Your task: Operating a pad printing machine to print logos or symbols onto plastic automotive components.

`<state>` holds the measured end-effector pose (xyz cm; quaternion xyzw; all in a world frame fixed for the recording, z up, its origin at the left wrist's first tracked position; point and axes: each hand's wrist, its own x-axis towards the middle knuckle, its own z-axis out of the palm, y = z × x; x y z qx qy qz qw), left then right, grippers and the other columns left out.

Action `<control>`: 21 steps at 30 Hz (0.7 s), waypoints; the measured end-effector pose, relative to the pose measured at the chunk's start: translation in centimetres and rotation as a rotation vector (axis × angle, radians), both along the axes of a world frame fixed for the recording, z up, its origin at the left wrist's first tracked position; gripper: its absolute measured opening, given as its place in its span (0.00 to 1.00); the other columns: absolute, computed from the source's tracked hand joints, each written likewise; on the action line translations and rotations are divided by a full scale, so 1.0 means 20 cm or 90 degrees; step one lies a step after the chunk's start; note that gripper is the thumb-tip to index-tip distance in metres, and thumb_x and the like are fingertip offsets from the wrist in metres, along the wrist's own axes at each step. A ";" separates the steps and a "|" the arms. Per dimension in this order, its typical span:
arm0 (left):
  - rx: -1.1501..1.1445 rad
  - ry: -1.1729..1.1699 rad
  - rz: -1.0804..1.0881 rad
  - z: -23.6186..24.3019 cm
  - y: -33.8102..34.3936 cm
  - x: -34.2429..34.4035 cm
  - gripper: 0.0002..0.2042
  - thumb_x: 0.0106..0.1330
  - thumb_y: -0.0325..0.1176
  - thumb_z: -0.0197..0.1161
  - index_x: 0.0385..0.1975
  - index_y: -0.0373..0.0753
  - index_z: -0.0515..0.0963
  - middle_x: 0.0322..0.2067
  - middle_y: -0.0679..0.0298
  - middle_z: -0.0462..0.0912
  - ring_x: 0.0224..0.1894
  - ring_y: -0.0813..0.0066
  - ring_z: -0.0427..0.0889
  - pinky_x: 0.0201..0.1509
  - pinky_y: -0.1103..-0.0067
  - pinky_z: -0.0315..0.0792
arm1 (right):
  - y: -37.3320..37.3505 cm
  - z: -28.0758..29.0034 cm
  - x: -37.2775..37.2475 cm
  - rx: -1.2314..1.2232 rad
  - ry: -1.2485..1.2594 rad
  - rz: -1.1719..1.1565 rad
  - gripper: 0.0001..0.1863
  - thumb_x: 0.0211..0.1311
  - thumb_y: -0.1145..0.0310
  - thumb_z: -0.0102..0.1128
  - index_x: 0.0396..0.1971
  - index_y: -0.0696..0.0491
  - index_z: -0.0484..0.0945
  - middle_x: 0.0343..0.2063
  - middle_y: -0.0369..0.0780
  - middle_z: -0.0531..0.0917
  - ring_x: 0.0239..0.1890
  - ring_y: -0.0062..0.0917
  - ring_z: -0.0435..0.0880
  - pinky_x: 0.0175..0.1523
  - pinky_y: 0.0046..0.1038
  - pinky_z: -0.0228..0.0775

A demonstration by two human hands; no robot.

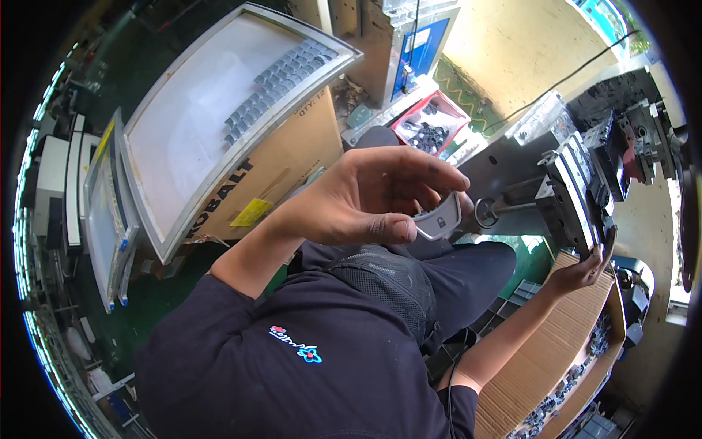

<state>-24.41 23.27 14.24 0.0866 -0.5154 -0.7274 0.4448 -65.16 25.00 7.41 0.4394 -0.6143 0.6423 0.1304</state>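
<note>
My left hand point(380, 197) is curled around a small pale grey plastic piece point(442, 219) with a padlock symbol, held between thumb and fingers above my lap. At the right, my right hand point(585, 265) grips the lower end of a metal fixture point(569, 194) on a bench machine, its index finger extended along the edge and the others curled. The fixture has a pale strip and dark blocks; whatever lies under my fingertips is hidden.
A red-rimmed box point(453, 111) of small dark parts stands behind my hands. At left, a framed screen point(186, 117) with rows of grey pieces rests by a cardboard carton point(300, 154); more frames point(117, 212) lean nearby. An open cardboard box point(530, 358) with dark parts lies lower right.
</note>
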 end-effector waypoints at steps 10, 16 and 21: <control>-0.009 -0.002 0.009 -0.02 0.00 0.04 0.29 0.47 0.26 0.77 0.49 0.30 0.71 0.47 0.47 0.79 0.49 0.60 0.80 0.47 0.68 0.79 | 0.01 -0.02 -0.03 0.004 -0.025 -0.008 0.19 0.65 0.70 0.46 0.49 0.65 0.77 0.47 0.42 0.80 0.38 0.23 0.74 0.41 0.24 0.65; -0.030 -0.042 -0.037 0.00 0.02 0.01 0.32 0.39 0.23 0.79 0.47 0.29 0.72 0.43 0.44 0.80 0.42 0.56 0.84 0.41 0.70 0.81 | -0.02 -0.01 0.00 -0.014 0.005 -0.001 0.19 0.62 0.69 0.47 0.48 0.64 0.77 0.44 0.37 0.81 0.32 0.19 0.70 0.38 0.22 0.62; -0.015 -0.045 -0.049 0.00 0.03 0.00 0.32 0.38 0.24 0.80 0.46 0.28 0.72 0.42 0.44 0.80 0.44 0.56 0.83 0.43 0.68 0.82 | -0.02 0.05 0.09 -0.038 -0.069 0.028 0.20 0.62 0.69 0.46 0.50 0.63 0.77 0.45 0.36 0.81 0.33 0.17 0.70 0.37 0.20 0.61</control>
